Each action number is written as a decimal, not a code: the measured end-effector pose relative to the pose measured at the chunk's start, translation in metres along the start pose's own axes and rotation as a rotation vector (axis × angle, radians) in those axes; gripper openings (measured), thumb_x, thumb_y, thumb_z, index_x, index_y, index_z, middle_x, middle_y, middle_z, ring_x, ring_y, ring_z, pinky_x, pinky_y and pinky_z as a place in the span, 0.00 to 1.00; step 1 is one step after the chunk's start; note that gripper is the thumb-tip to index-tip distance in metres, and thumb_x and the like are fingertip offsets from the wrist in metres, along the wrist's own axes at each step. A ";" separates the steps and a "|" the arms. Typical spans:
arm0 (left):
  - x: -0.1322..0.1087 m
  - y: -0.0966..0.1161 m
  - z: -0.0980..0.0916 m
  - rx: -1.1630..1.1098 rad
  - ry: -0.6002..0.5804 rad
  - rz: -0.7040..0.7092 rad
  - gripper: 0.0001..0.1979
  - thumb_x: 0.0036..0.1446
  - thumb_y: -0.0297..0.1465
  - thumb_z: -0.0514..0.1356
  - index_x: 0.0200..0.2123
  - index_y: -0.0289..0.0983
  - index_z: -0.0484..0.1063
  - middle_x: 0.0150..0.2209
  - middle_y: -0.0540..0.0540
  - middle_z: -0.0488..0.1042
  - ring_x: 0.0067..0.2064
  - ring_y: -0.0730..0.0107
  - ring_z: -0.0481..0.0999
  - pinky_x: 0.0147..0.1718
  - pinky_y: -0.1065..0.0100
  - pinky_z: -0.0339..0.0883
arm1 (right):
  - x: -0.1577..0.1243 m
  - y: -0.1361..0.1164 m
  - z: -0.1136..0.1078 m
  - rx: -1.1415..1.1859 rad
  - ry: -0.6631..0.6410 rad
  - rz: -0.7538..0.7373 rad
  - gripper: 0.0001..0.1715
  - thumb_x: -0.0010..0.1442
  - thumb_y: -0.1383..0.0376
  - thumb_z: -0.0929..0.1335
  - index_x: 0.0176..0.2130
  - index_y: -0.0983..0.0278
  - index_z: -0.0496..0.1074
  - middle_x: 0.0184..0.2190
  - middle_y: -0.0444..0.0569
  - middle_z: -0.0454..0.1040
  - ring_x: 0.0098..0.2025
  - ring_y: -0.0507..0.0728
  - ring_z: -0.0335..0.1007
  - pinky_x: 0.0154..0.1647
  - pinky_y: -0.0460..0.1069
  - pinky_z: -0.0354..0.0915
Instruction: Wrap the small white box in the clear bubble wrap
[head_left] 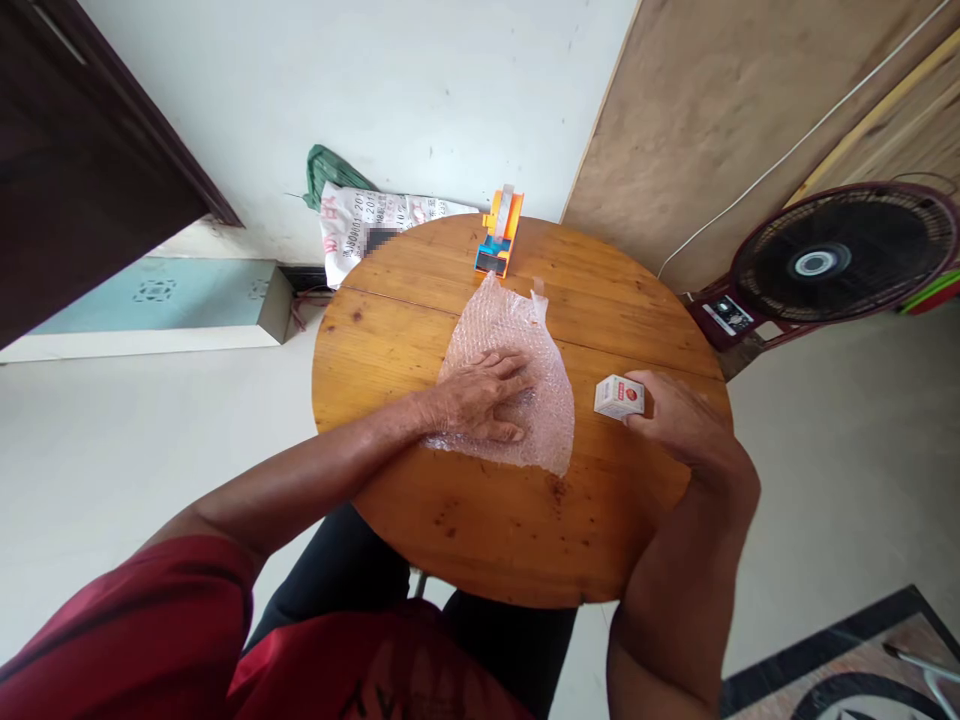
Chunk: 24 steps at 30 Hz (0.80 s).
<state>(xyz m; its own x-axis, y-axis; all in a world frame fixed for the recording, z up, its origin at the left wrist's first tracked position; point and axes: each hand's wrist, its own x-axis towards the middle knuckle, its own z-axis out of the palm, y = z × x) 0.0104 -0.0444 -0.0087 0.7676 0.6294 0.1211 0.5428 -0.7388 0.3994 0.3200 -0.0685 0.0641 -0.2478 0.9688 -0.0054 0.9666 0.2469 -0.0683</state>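
A sheet of pinkish bubble wrap (517, 340) lies spread on the round wooden table (487, 520). My left hand (480, 397) rests flat on the sheet, fingers stretched out and pressing it down. My right hand (671, 410) is at the table's right side, its fingers closed on a small white box with a red mark (619, 396), which rests on the tabletop just right of the sheet.
An orange and blue tape dispenser (499, 235) stands at the table's far edge. A printed white sack (375, 225) and a green bag (330, 170) lie on the floor behind the table. A dark floor fan (840, 255) stands at the right.
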 end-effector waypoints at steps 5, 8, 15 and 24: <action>0.001 0.002 -0.005 -0.002 -0.033 -0.019 0.43 0.55 0.52 0.63 0.66 0.32 0.62 0.71 0.28 0.51 0.72 0.37 0.49 0.67 0.42 0.45 | 0.004 -0.028 -0.003 0.095 0.079 -0.144 0.33 0.58 0.58 0.67 0.62 0.58 0.66 0.65 0.54 0.65 0.65 0.69 0.62 0.60 0.66 0.60; 0.001 0.003 -0.006 0.003 -0.041 -0.023 0.42 0.55 0.51 0.63 0.66 0.33 0.62 0.71 0.29 0.51 0.72 0.37 0.49 0.67 0.42 0.46 | 0.009 -0.042 0.004 0.044 0.074 -0.247 0.26 0.59 0.59 0.67 0.56 0.59 0.72 0.62 0.56 0.69 0.65 0.70 0.61 0.63 0.67 0.57; 0.001 0.001 -0.004 -0.006 -0.033 -0.021 0.42 0.54 0.50 0.64 0.65 0.33 0.62 0.71 0.29 0.52 0.72 0.38 0.49 0.67 0.43 0.46 | 0.016 -0.027 0.017 -0.065 0.013 -0.125 0.20 0.60 0.70 0.61 0.47 0.61 0.77 0.44 0.54 0.80 0.48 0.68 0.73 0.49 0.64 0.63; 0.001 0.004 -0.006 -0.016 -0.029 -0.006 0.42 0.55 0.49 0.64 0.66 0.32 0.60 0.71 0.29 0.53 0.72 0.39 0.49 0.68 0.44 0.44 | 0.005 -0.091 -0.003 0.388 0.411 -0.298 0.16 0.68 0.63 0.62 0.51 0.57 0.75 0.53 0.52 0.76 0.56 0.63 0.71 0.59 0.61 0.65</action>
<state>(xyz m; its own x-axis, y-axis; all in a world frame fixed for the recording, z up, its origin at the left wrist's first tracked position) 0.0108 -0.0452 -0.0011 0.7740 0.6264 0.0925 0.5422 -0.7311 0.4142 0.2310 -0.0865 0.0728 -0.3829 0.8085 0.4470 0.7475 0.5554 -0.3643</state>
